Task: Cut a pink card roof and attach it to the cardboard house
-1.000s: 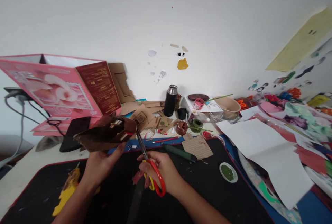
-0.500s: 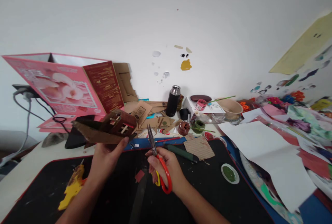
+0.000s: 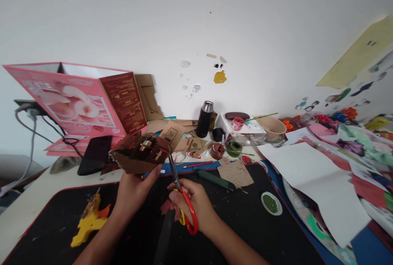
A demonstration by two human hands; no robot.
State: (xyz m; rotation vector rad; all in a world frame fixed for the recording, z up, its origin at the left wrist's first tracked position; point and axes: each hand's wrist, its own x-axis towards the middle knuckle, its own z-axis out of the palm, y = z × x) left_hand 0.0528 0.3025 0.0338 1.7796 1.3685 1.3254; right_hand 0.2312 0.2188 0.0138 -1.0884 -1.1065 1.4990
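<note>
My left hand (image 3: 136, 189) grips a small brown cardboard model (image 3: 132, 160) from below, thumb along its near right side. The model looks boat-like, with a windowed cabin part on top. My right hand (image 3: 195, 203) is closed around scissors (image 3: 190, 216) with red and yellow handles. The blades point up and their tips reach the model's right end; whether they touch it I cannot tell. Below the hands, a small dark red scrap (image 3: 166, 206) lies on the black mat (image 3: 239, 232).
A yellow glue gun (image 3: 89, 222) lies left on the mat. Beyond the hands are a green cutter-like tool (image 3: 215, 180), corrugated cardboard (image 3: 236, 174), paint jars (image 3: 217, 150) and a black flask (image 3: 205, 119). A phone (image 3: 95, 155) is at left, papers (image 3: 316, 179) at right.
My left hand has moved right with the model and turned it a little. The scissors have shifted slightly left, so their tips and the model are now close together.
</note>
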